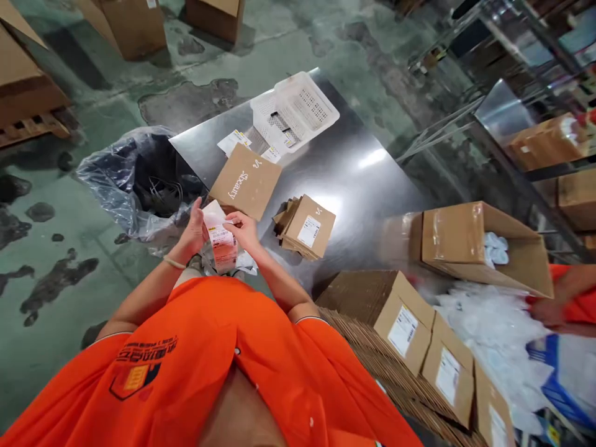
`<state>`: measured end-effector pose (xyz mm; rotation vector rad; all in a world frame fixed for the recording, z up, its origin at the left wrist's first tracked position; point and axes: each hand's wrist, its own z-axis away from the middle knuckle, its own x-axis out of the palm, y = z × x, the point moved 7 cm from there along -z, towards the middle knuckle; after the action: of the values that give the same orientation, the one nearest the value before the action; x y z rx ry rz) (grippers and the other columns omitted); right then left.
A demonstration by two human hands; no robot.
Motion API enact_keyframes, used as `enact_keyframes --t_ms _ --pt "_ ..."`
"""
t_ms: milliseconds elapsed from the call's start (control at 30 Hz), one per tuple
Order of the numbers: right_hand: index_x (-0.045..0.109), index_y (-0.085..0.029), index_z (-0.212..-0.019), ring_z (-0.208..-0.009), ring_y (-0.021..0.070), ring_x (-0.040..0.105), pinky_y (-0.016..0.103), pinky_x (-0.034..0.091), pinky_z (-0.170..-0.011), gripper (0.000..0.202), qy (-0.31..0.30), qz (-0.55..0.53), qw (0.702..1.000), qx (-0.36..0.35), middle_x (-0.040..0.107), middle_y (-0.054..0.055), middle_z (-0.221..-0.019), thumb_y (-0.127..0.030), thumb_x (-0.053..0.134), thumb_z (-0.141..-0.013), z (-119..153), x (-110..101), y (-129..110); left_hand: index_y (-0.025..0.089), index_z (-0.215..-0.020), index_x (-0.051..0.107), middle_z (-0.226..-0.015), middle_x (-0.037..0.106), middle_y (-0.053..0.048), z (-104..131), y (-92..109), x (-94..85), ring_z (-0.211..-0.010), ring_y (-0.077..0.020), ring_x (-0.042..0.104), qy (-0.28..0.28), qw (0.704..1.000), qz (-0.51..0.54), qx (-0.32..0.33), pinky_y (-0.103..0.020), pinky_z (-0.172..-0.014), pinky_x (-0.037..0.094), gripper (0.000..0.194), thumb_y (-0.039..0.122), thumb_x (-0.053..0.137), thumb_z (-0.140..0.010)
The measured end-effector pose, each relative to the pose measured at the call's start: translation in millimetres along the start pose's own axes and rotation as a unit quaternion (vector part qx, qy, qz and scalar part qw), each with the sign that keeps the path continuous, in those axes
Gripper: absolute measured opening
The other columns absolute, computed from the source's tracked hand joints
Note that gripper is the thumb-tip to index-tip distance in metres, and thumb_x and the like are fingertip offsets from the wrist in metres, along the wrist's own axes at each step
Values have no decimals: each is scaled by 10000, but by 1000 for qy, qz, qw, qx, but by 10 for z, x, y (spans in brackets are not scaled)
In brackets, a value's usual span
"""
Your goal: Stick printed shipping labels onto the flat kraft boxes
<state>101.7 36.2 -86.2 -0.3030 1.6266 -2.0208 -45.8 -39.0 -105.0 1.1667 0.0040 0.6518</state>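
Between my two hands hangs a printed label sheet, white at the top and reddish lower down. My left hand grips its left edge, and my right hand pinches its right side near the top. Just beyond them a brown box marked "beauty" lies at the table edge. To its right sits a small stack of flat brown cartons with a white label on top. More label sheets lie behind the box, beside a white plastic basket.
The metal table spreads ahead and right. A bin lined with clear plastic stands left. Labelled flat cartons are stacked at right, near an open box and white plastic bags. Another person's arm shows far right.
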Motion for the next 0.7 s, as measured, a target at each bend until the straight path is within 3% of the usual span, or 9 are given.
enact_keyframes --t_ms 100,167,233,333,400,500,633,700 --pt "695 -231 -897 -696 158 585 272 490 -681 225 18 4 1000 4 642 -43 -731 -339 765 -712 -34 -20 -59 288 -1646 396 -1055 806 -56 195 25 162 -911 -251 768 -32 999 34 -6 -354 -840 580 1360 577 1040 -483" --pt "710 -229 -936 -684 152 571 268 485 -674 239 27 7 1000 0 619 -52 -713 -317 764 -720 -24 -38 -91 284 -1665 399 -1081 819 -75 241 72 216 -898 -252 775 -44 998 34 -5 -368 -854 592 1404 480 1062 -443" --pt "720 -226 -926 -673 146 564 264 487 -667 213 27 12 1000 -2 609 -57 -695 -311 767 -736 -8 -51 -116 232 -1571 559 -1088 826 -94 228 106 236 -901 -258 772 -53 998 23 -5 -378 -862 598 1259 433 1059 -433" --pt "742 -218 -897 -675 152 595 272 515 -672 177 21 14 1000 -2 655 -42 -701 -306 782 -748 -1 -66 -136 145 -1203 810 -1024 831 -104 160 125 233 -914 -275 759 -54 998 -23 -4 -388 -873 590 858 415 1044 -423" --pt "765 -219 -899 -673 166 622 288 536 -674 172 31 25 999 -8 684 -30 -704 -299 798 -751 9 -87 -144 133 -1050 851 -985 831 -103 105 134 231 -914 -284 753 -53 997 -54 -4 -400 -876 582 695 411 1029 -439" --pt "794 -241 -852 -726 196 667 328 573 -742 81 82 78 992 -50 732 2 -746 -303 796 -801 90 -135 -195 126 -1024 865 -960 832 -104 5 171 240 -868 -274 737 -54 994 -90 -3 -403 -851 573 624 333 1014 -455" --pt "810 -266 -818 -920 223 719 363 582 -922 135 122 161 973 -112 789 51 -956 -277 710 -908 222 -140 -319 107 -1013 866 -935 830 -118 -170 210 224 -810 -247 714 -60 991 -122 1 -391 -829 563 557 253 982 -489" --pt "804 -256 -830 -1016 229 711 371 578 -963 153 156 176 964 -123 767 69 -1115 -258 682 -923 156 -232 -402 106 -920 861 -903 828 -119 -243 159 207 -786 -247 717 -89 986 -139 -18 -393 -823 570 489 270 985 -476"
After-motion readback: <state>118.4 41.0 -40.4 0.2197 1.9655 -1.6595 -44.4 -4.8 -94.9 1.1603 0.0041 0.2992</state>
